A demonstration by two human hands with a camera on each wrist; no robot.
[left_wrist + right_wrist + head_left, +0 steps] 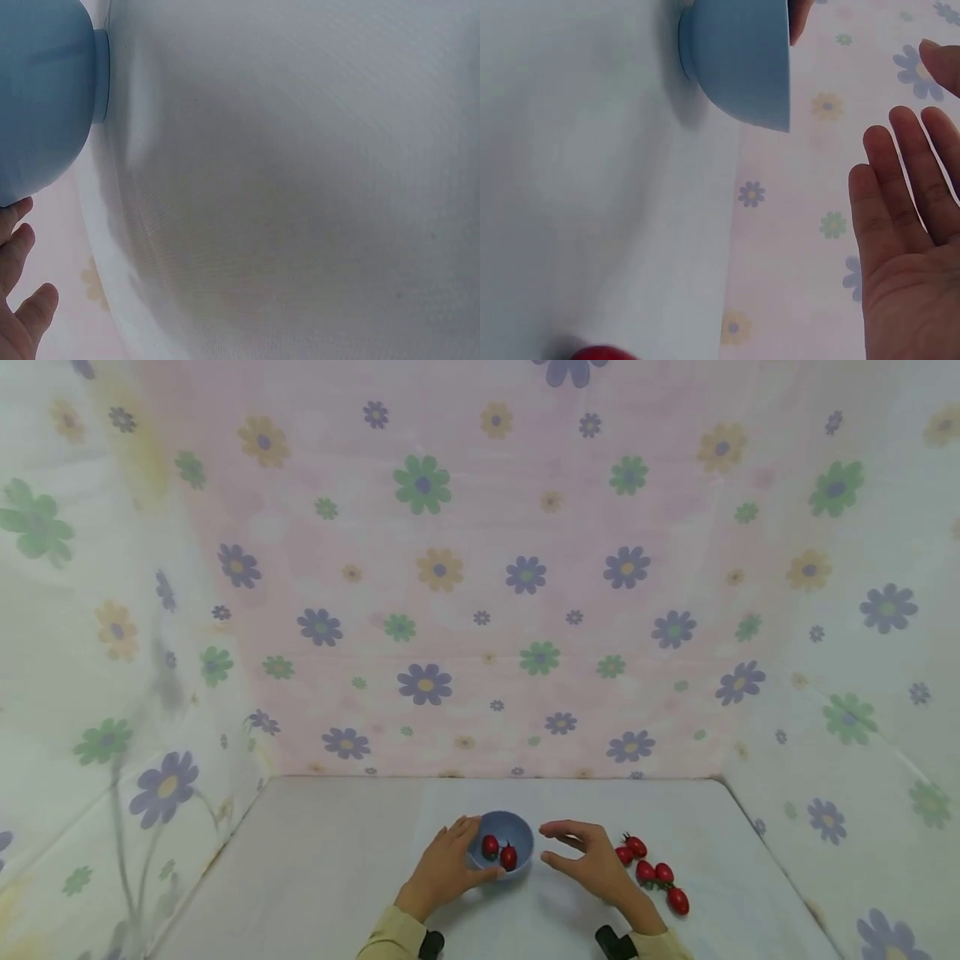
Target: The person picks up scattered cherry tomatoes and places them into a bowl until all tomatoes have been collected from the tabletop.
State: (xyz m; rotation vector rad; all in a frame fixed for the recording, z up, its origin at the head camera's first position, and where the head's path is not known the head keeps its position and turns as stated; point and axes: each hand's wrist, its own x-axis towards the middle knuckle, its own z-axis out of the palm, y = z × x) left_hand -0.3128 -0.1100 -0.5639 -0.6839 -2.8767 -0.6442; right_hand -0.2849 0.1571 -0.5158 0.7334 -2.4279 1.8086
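Observation:
A blue bowl (517, 828) stands on the white table with two red cherry tomatoes (508, 857) inside it. My left hand (444, 868) holds the bowl's left side, thumb at the near rim and fingers at the far left rim. In the left wrist view a few of its fingertips (22, 236) show by the rim; the others are hidden. Just right of the bowl, apart from it, my right hand (592, 860) hovers with fingers spread from the thumb and nothing between them. Its bare palm (915, 307) shows in the right wrist view.
Several more cherry tomatoes (677, 901), some joined by green stems, lie on the table (315, 843) to the right of my right hand. Flower-printed cloth (480, 643) rises behind the table and along both sides.

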